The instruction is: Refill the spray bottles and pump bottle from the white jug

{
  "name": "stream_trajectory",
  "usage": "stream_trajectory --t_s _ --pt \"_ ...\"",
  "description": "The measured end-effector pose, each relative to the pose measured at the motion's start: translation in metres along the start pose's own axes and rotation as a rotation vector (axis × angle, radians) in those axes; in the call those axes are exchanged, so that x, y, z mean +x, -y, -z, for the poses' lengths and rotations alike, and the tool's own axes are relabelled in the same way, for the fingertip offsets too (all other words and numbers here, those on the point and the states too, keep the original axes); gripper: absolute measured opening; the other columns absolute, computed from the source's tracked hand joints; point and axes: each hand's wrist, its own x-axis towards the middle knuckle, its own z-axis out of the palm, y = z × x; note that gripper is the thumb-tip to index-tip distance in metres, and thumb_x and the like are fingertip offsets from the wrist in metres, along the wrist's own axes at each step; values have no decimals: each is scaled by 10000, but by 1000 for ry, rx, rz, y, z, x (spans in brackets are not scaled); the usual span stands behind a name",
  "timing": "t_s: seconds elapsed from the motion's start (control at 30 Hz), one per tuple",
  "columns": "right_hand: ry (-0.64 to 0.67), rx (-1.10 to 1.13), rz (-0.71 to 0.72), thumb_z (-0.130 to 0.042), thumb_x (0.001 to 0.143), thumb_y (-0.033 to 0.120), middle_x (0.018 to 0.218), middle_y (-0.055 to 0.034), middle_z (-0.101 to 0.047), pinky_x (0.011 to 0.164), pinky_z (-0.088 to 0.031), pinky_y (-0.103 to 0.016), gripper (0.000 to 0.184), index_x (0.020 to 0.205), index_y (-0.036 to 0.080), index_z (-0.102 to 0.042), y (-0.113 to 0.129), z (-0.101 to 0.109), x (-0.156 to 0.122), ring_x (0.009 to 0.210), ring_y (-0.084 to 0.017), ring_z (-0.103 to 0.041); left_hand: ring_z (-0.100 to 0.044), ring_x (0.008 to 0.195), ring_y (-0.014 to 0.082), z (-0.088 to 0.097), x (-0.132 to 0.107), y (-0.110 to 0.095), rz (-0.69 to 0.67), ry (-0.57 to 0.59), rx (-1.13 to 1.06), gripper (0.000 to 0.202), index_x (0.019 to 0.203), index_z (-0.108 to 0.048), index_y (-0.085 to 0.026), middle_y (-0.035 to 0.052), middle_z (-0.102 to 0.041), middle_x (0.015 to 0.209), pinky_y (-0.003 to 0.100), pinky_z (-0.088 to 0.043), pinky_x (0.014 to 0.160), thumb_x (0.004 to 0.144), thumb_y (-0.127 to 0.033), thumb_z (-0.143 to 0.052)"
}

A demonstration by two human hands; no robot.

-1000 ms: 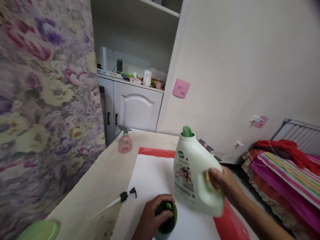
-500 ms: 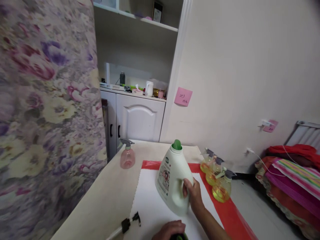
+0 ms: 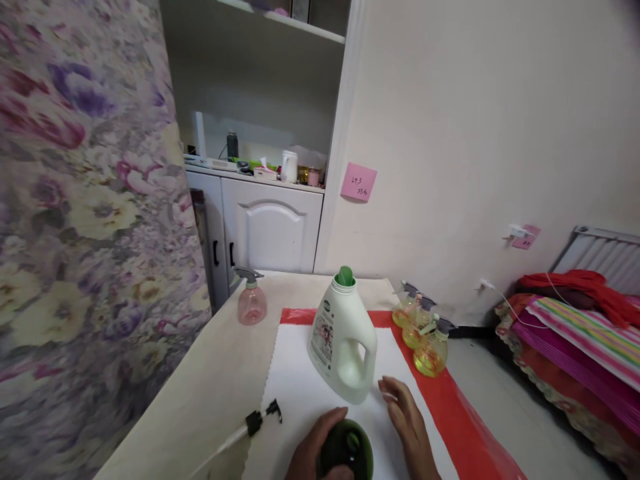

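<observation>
My left hand (image 3: 320,443) is wrapped round a dark green bottle (image 3: 367,448), its round top facing up at the bottom of the view. My right hand (image 3: 406,420) is empty, fingers apart, just to the right of a pale green detergent jug (image 3: 345,340). The jug stands upright on a white sheet (image 3: 285,387), uncapped, with a green spout in its neck. Left of the sheet lies a black pump head (image 3: 255,421) with a long pale tube.
A pink spray bottle (image 3: 252,303) stands at the table's far left. Several spray bottles with yellow liquid (image 3: 430,357) line the red border (image 3: 443,407) on the right. Behind are a white cabinet (image 3: 273,220) and a floral curtain (image 3: 100,253). A bed (image 3: 575,353) is at right.
My right hand has let go of the jug's handle and drawn back toward me. The green bottle in my left hand now shows more fully as the view has tilted down.
</observation>
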Motion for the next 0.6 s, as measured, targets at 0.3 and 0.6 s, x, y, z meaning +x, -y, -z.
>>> stream_trajectory --t_s 0.3,0.6 --pt "218 135 29 -803 391 704 1463 -173 -474 1146 -306 -483 1216 1417 189 -401 -63 -45 -58 1364 -402 -392 -656 1121 250 18 -2 -9 163 -210 150 405 1130 -661 -227 83 -741 1154 402 -479 1027 903 -477 -436" --pt "232 -25 -37 -814 403 172 1416 -144 -524 1144 -304 -469 1106 1404 199 -345 -41 -51 -62 1343 -367 -429 -637 1103 280 100 -27 19 112 -554 833 365 1113 -633 -209 97 -706 1163 476 -485 989 870 -400 -438"
